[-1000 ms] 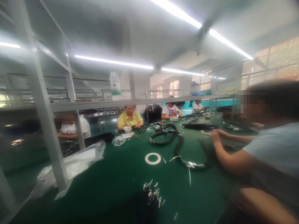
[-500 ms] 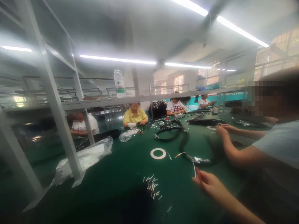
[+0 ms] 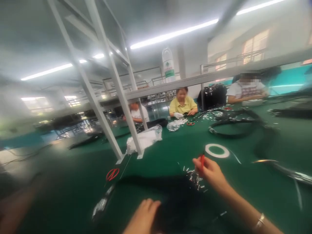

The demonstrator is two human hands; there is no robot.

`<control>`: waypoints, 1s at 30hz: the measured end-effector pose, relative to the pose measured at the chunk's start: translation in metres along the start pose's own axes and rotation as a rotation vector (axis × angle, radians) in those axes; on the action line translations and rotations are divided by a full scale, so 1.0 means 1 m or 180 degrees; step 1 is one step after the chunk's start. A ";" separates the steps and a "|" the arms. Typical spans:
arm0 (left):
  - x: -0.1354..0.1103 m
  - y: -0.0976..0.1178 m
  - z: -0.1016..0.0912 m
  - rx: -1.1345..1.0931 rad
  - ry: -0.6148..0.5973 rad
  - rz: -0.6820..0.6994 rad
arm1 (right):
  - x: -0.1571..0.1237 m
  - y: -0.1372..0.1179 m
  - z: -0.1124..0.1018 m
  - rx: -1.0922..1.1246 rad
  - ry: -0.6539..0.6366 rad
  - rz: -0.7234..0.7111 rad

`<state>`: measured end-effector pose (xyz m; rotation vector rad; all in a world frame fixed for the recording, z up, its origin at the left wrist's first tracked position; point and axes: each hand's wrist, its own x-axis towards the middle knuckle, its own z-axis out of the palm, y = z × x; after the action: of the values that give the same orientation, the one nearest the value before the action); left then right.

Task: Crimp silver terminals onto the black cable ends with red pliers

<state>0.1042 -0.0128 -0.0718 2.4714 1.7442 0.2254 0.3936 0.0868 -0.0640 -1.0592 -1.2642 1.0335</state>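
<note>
My right hand [image 3: 210, 169] is closed round a slim red tool [image 3: 202, 163], whose working end I cannot make out. It is raised just beside a cluster of short silver-tipped wire ends [image 3: 194, 178] at the end of a long black bundle [image 3: 168, 187]. My left hand [image 3: 145, 213] lies at the near edge of that dark bundle, fingers stretched out, its thumb hidden. A white ring-shaped roll of tape [image 3: 216, 150] lies flat just beyond my right hand, a loose strip trailing to the right.
Red-handled scissors [image 3: 112, 174] lie left, near silvery cable ends [image 3: 101, 206]. White shelf posts [image 3: 133, 130] stand on the green table [image 3: 180, 143] beside a plastic bag [image 3: 148, 138]. Looped black cables [image 3: 231, 130] lie right. Several people sit across; a blurred arm [image 3: 18, 204] shows at lower left.
The view has swung left and tilted. My left hand has come into view at the bundle. My right hand, with the red tool, has moved left to the silver wire ends.
</note>
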 end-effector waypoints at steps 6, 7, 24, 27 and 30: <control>0.055 0.083 0.019 -0.0268 -0.0102 0.0721 | -0.009 0.015 -0.020 0.0015 0.0406 0.0119; 0.058 0.092 0.030 -0.0254 0.0249 0.0829 | -0.009 0.016 -0.023 0.0023 0.0457 0.0154; 0.114 0.098 0.034 -0.2245 0.0904 -0.0225 | 0.003 0.020 -0.037 0.0165 0.0535 0.0433; 0.116 0.102 0.027 -0.2749 0.0617 -0.0335 | 0.002 0.023 -0.036 0.0154 0.0337 0.0444; 0.106 0.105 0.026 -0.3157 0.0419 -0.0293 | -0.004 0.021 -0.028 0.0203 0.0064 0.0423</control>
<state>0.2409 0.0515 -0.0730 1.6618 1.2827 0.9782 0.4210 0.0860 -0.0862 -1.1135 -1.1496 1.1534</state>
